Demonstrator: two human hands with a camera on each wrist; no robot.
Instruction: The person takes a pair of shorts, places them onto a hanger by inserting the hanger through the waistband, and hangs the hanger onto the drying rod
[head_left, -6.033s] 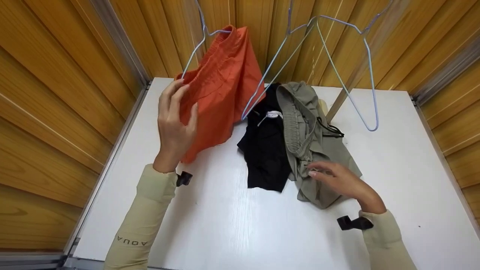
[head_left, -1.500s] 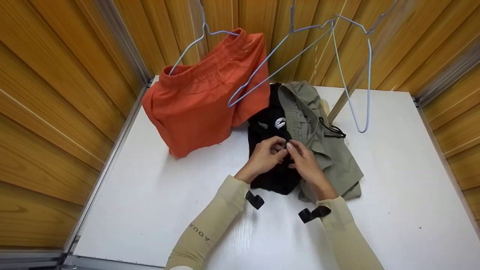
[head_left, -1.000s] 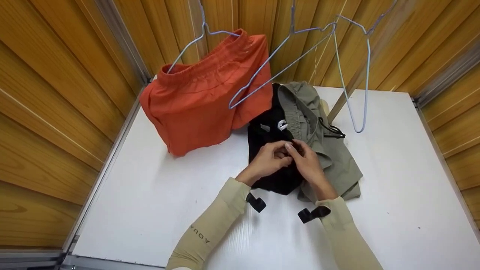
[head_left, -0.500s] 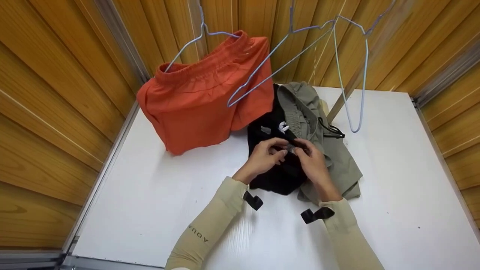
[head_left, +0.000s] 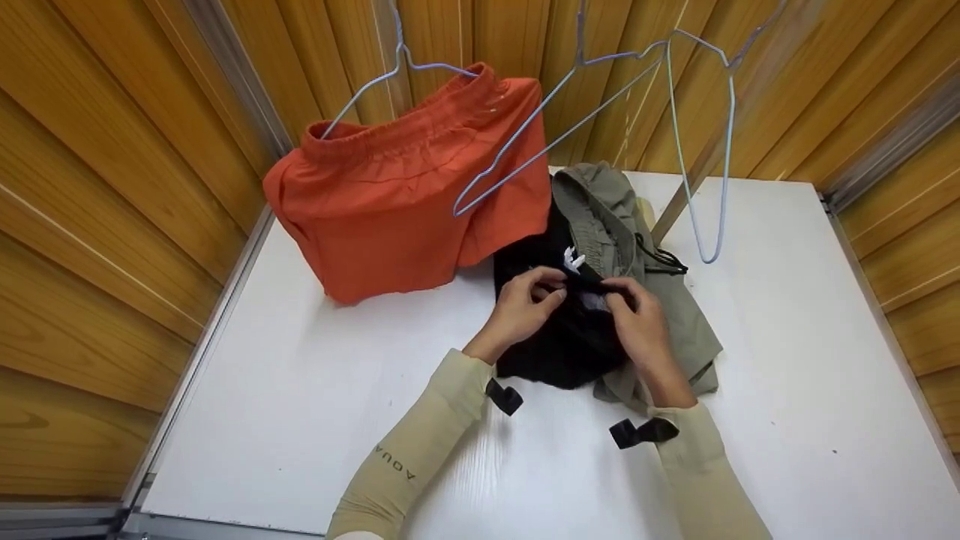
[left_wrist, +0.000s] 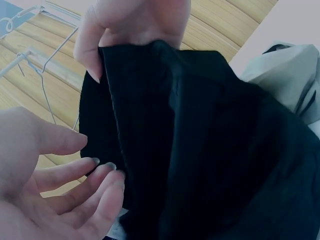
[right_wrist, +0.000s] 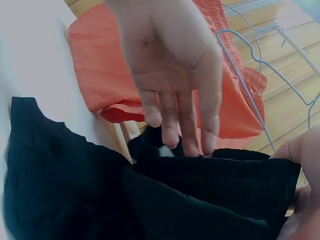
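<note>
Black shorts (head_left: 562, 352) lie on the white table with their waistband lifted. My right hand (head_left: 641, 322) pinches the waistband at its right side, thumb in front in the left wrist view. My left hand (head_left: 521, 307) is at the waistband's left part; its thumb and fingers stand apart, and in the right wrist view the fingertips (right_wrist: 190, 147) reach the black edge. A pale grey patch (head_left: 594, 301) shows between the hands, and a white tag or cord (head_left: 574, 260) just beyond. Grey-green shorts (head_left: 679, 330) lie against the black ones on the right.
Orange shorts (head_left: 390, 217) hang on a blue wire hanger (head_left: 397, 52) at the left. Two bare wire hangers (head_left: 517, 139) hang over the clothes, one further right. A wooden post (head_left: 686, 191) stands behind the grey-green shorts. Wood-panelled walls (head_left: 90, 225) enclose the white table (head_left: 322, 420).
Both hands have come from the orange and grey-green shorts to the black ones. Lately my right hand has moved rightward from the left, baring the grey patch. The hung orange shorts have swung slightly left.
</note>
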